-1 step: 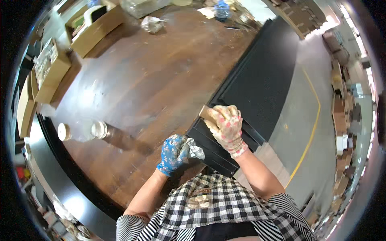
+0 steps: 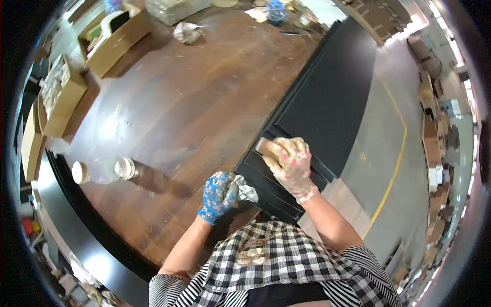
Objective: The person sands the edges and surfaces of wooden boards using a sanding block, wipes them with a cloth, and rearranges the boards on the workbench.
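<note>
left of the black panel (image 2: 327, 97), on the brown wooden table (image 2: 194, 102), a clear jar (image 2: 105, 171) lies on its side, well apart from both hands. nearer the panel, the left hand (image 2: 219, 197) in a blue patterned glove has its fingers curled tight around a crumpled grey-white rag (image 2: 245, 192), just beside the panel's near corner, the rag reaching toward its edge. the panel itself lies with its long axis running away from the person toward the upper right, its stepped border at the near end. on that near end the right hand (image 2: 292, 163), in a pale paint-spotted glove, is closed over a tan sanding block (image 2: 267, 147) pressed flat on the black surface. the block pokes out to the left of the fingers, so the right hand is the nearer 1 to the panel; the other 1 waits off its edge.
</note>
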